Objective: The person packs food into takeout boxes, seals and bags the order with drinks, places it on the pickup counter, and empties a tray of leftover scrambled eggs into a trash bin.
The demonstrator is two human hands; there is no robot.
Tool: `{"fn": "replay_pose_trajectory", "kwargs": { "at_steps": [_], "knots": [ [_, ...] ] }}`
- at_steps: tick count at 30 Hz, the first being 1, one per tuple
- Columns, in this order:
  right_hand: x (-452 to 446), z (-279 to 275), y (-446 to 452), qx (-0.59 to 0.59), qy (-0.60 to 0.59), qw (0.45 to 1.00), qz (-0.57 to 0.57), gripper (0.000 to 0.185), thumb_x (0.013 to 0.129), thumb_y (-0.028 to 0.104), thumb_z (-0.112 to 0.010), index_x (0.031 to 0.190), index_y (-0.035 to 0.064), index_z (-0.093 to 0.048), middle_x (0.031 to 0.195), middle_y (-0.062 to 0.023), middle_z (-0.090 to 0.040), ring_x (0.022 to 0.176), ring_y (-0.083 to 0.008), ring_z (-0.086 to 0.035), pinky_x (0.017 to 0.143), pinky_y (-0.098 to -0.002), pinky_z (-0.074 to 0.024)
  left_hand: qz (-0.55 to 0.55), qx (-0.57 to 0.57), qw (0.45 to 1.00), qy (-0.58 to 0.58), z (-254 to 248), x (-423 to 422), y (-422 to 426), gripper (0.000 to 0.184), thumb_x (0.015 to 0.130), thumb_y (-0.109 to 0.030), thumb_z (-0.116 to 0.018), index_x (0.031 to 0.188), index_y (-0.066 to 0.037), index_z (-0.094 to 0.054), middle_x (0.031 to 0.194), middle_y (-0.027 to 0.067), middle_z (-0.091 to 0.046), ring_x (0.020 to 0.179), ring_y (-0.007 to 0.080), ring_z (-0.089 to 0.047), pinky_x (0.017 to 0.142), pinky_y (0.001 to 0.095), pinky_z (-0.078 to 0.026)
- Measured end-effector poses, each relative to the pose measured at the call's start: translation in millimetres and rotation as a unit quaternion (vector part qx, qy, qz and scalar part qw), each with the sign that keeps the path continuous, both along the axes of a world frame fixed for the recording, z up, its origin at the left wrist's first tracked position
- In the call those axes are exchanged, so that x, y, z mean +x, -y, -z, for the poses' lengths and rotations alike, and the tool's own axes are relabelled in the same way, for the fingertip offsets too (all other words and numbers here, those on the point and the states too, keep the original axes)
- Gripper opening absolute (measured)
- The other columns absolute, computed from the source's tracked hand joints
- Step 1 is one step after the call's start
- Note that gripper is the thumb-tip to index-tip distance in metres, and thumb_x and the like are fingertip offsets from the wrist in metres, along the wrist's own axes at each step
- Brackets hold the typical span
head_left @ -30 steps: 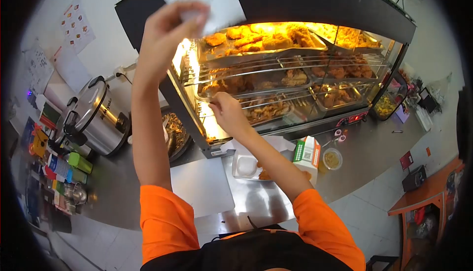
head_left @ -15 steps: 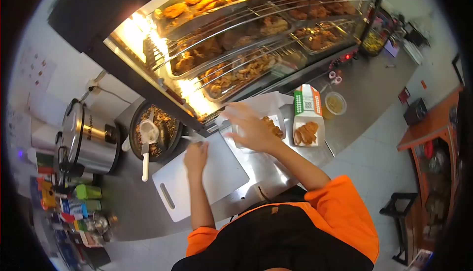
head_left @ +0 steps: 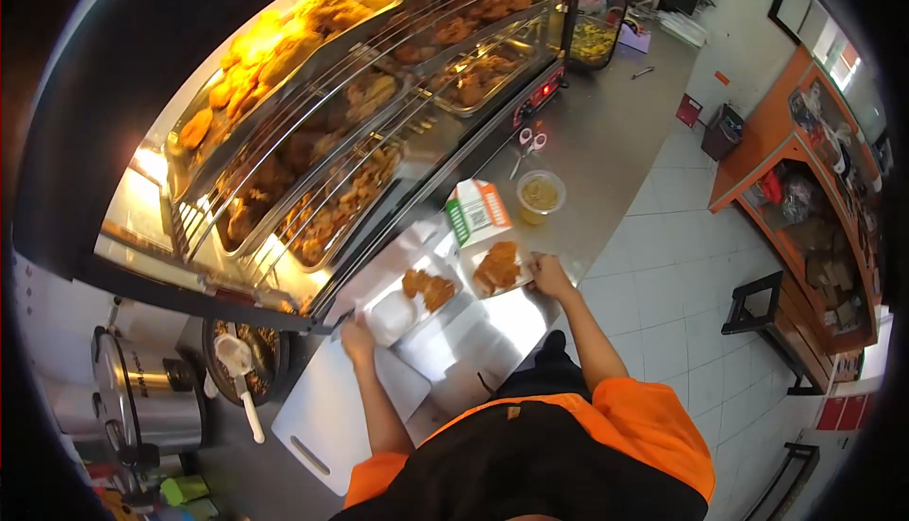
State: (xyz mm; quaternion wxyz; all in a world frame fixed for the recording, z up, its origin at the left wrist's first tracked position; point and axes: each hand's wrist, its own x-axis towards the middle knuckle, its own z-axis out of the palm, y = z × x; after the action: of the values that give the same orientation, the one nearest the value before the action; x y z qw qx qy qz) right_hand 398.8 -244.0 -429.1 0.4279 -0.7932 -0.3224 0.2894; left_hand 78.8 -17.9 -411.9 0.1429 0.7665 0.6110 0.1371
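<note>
My left hand (head_left: 358,339) is closed near the left corner of a paper-lined white container (head_left: 443,320); a thin dark tip shows by its fingers, but what it holds is hard to make out. In that container lie a white mound like rice (head_left: 393,317) and cut fried chicken (head_left: 428,289). Beside it stands an open takeaway box (head_left: 481,211), white, green and orange, with more fried chicken (head_left: 497,267) inside. The fingers of my right hand (head_left: 549,273) are closed at the right edge of this box. A white cutting board (head_left: 327,417) lies below my left hand.
A lit glass food warmer (head_left: 379,133) with trays of fried food fills the far side. Behind the box are a lidded tub of sauce (head_left: 541,195) and scissors (head_left: 528,147). At left are a pan (head_left: 281,355) with a ladle (head_left: 248,398) and a steel cooker (head_left: 156,388).
My right hand has moved from above the paper-lined container to the takeaway box's right edge. My left hand stays near the container's left side. The view has turned to the right.
</note>
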Motion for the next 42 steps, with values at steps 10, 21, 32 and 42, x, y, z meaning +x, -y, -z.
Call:
{"fn": "replay_pose_trajectory", "kwargs": {
  "at_steps": [10,21,32,42],
  "knots": [
    [67.2,-98.9,65.9,0.023,-0.221,0.952,-0.208,0.027,0.085,0.021,-0.044,0.087,-0.003,-0.056,0.062,-0.0044,-0.056,0.048,-0.0092,-0.053,0.043,-0.0214,-0.0442,-0.057,0.065,0.996,0.034,-86.6,-21.2,110.2,0.044,0.079,-0.028,-0.053,0.051,0.005,-0.044,0.043,0.0166,-0.041,0.041,0.0217,-0.037,0.044,0.041,-0.029],
    [354.4,-135.1,236.7,0.059,-0.129,0.99,-0.001,0.025,0.084,0.019,-0.045,0.077,-0.003,-0.056,0.058,-0.0058,-0.055,0.042,-0.011,-0.052,0.04,-0.0218,-0.0432,0.167,0.013,0.966,0.195,-187.8,334.1,204.8,0.031,0.079,-0.026,-0.049,0.075,0.004,-0.057,0.059,0.0214,-0.052,0.054,0.0267,-0.053,0.053,0.0395,-0.038],
    [614.5,-2.7,179.3,0.056,-0.062,0.988,0.13,0.027,0.087,0.02,-0.042,0.08,-0.0025,-0.054,0.058,-0.0072,-0.054,0.043,-0.0144,-0.055,0.04,-0.024,-0.0445,0.129,-0.072,0.98,0.135,9.2,615.5,164.3,0.042,0.08,-0.032,-0.048,0.07,0.008,-0.058,0.068,0.0258,-0.056,0.069,0.0393,-0.055,0.064,0.0433,-0.042],
    [770.1,1.9,113.1,0.011,-0.117,0.993,-0.017,0.035,0.084,0.033,-0.047,0.08,-0.0011,-0.055,0.067,-0.0059,-0.054,0.051,-0.0146,-0.056,0.045,-0.022,-0.0464,0.01,-0.147,0.979,0.142,8.9,771.8,143.2,0.051,0.08,-0.045,-0.041,0.088,0.002,-0.059,0.085,0.0262,-0.056,0.084,0.04,-0.054,0.074,0.0419,-0.042]
  ]
}}
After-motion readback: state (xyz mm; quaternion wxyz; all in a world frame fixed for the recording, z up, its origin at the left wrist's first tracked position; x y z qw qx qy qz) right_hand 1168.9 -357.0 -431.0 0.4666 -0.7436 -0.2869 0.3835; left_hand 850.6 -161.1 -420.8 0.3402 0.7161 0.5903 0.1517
